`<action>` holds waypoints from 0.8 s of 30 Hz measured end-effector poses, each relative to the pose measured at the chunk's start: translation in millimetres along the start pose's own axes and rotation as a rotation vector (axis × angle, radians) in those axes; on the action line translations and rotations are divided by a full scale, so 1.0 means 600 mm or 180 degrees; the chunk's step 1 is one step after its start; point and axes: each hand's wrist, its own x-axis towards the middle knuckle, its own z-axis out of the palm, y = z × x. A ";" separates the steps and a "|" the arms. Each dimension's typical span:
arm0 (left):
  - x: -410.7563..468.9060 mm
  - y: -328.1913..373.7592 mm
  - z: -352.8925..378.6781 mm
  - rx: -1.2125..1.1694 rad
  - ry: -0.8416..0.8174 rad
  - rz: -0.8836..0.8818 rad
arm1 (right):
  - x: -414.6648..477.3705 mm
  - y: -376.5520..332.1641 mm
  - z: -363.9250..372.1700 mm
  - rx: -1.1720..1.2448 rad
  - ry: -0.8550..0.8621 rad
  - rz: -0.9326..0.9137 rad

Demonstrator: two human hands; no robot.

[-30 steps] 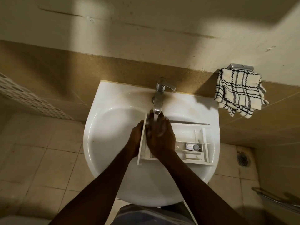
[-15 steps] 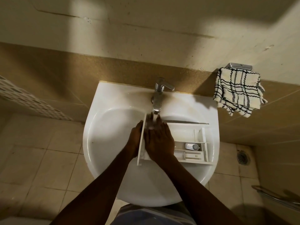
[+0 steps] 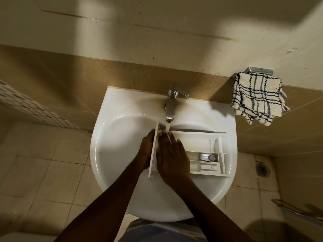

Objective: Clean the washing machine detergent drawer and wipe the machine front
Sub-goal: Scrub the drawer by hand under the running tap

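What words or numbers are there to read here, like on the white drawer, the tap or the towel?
No text can be read anywhere in this view.
detergent drawer: small marks on the tab in its near compartment, too blurred to read.
grey cap inside the drawer: no legible marking.
tap: no brand or sign shows.
checked towel: only a pattern of dark lines, no words.

- My right hand [image 3: 172,158] lies flat in the detergent drawer [image 3: 197,145]; the compartment beneath it is hidden.
- My left hand [image 3: 146,151] is partly masked by the front panel [image 3: 153,149]; I cannot tell whether it grips.
- Grey insert [image 3: 208,157], middle compartment: too small to identify.
- Sink [image 3: 118,154] floor under the drawer: hidden.
- Metal rail [image 3: 297,213], lower right: cut off by the edge.
- Wall bracket [image 3: 258,70]: mostly hidden by the checked cloth [image 3: 257,98].
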 end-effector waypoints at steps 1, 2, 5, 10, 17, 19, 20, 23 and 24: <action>0.001 -0.001 0.000 -0.0030 -0.0005 0.0012 | 0.025 0.001 -0.001 0.0101 0.0026 0.0129; 0.000 -0.001 0.001 -0.0036 -0.0001 0.0036 | 0.048 0.003 0.000 0.0190 0.0018 0.0236; 0.001 -0.003 0.001 -0.0057 0.0016 0.0045 | 0.069 0.006 0.010 0.0144 0.0144 0.0315; 0.000 0.002 -0.002 -0.0094 -0.0036 0.0028 | -0.024 -0.009 0.002 0.0209 -0.0031 -0.0042; 0.007 0.001 -0.005 0.0086 -0.0019 0.0025 | -0.045 -0.004 0.003 0.0060 -0.0060 -0.0268; 0.010 -0.004 -0.004 0.0093 0.0003 0.0093 | 0.004 -0.002 0.004 0.0115 0.0010 -0.0091; 0.009 -0.005 -0.004 0.0101 0.0029 0.0118 | 0.025 -0.002 0.002 0.0168 -0.0003 0.0004; 0.012 -0.007 -0.004 0.0120 0.0083 0.0138 | 0.052 -0.003 -0.001 0.0202 -0.0101 0.0064; 0.013 -0.006 -0.004 0.0083 0.0085 0.0107 | 0.043 -0.003 -0.002 0.0231 -0.0131 0.0047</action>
